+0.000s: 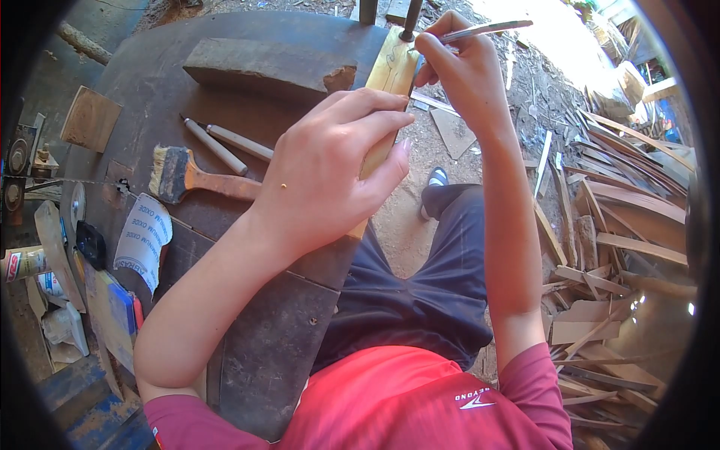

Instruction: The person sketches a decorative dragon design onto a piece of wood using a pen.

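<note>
A pale wooden strip [388, 66] with curving pencil lines on its face lies along the edge of the dark worktop [292, 315]. My left hand [337, 154] lies across the strip, its fingers closed over it and its thumb at the near side. Above the strip's far end, my right hand [461, 71] pinches a slim pencil-like tool [491, 28]. The tool's back end points right; its tip is hard to make out near the drawn lines. A dark metal rod [410, 19] presses on the strip's far end.
On the worktop lie a wooden block [259, 67], a paintbrush [191, 176], two pen-like tools [214, 146] and curled sandpaper [142, 236]. A small wood piece [91, 120] sits at left. Wood scraps [607, 217] pile up on the ground at right.
</note>
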Demonstrator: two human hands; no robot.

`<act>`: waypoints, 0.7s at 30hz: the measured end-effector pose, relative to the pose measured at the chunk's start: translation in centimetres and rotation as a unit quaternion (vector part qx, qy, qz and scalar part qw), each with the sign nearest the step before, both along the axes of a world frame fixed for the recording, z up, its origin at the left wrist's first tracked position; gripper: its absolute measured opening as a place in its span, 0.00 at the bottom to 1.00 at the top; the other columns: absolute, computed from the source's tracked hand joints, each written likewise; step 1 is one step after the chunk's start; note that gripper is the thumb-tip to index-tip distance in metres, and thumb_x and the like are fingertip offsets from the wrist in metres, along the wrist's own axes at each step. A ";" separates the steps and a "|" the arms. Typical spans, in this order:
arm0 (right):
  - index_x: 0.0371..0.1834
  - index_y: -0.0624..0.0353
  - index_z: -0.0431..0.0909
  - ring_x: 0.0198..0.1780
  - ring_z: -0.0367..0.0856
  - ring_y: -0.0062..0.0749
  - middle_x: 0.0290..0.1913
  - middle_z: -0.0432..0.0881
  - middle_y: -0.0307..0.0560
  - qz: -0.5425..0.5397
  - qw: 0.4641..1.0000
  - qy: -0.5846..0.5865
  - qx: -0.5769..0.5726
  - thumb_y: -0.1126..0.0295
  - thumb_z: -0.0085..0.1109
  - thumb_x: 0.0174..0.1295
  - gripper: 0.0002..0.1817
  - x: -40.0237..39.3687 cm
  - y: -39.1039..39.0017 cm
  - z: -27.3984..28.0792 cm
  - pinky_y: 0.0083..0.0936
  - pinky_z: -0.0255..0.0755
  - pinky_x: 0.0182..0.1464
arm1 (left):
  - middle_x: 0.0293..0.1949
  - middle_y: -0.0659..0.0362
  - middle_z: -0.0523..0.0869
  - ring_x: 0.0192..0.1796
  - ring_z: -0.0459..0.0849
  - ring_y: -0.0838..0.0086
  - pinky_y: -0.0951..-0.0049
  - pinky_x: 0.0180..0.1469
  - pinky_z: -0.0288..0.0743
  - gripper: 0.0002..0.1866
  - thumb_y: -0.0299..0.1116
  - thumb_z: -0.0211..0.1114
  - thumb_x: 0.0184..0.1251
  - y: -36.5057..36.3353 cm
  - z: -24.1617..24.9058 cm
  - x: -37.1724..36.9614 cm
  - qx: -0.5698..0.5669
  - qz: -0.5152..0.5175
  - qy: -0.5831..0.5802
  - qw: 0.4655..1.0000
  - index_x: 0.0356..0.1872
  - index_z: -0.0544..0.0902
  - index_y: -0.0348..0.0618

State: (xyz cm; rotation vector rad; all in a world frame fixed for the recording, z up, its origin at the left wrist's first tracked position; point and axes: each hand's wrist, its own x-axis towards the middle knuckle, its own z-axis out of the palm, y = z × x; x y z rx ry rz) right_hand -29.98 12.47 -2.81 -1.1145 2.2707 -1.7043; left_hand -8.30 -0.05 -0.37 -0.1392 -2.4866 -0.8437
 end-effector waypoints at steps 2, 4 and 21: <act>0.45 0.62 0.85 0.31 0.93 0.20 0.29 0.91 0.43 -0.004 1.000 -0.001 0.001 0.65 0.66 0.79 0.10 0.1 0.0 0.0 0.20 0.84 0.37 | 0.62 0.51 0.94 0.64 0.92 0.54 0.57 0.70 0.84 0.14 0.29 0.72 0.78 0.0 0.0 0.0 -0.001 -0.001 0.000 1.000 0.59 0.93 0.38; 0.45 0.62 0.85 0.31 0.93 0.21 0.29 0.91 0.43 -0.007 1.000 0.000 0.003 0.65 0.66 0.80 0.10 0.2 -0.1 0.1 0.20 0.84 0.37 | 0.62 0.51 0.94 0.64 0.92 0.54 0.57 0.70 0.84 0.14 0.29 0.72 0.78 -0.1 -0.1 0.0 -0.004 -0.001 -0.001 1.000 0.59 0.93 0.38; 0.46 0.63 0.85 0.31 0.94 0.21 0.32 0.91 0.43 0.012 1.000 0.004 -0.018 0.67 0.67 0.79 0.09 -0.5 -0.4 -0.7 0.20 0.88 0.38 | 0.63 0.51 0.93 0.64 0.92 0.54 0.57 0.70 0.84 0.14 0.30 0.73 0.78 0.0 0.0 0.1 0.001 0.001 -0.007 1.000 0.59 0.94 0.39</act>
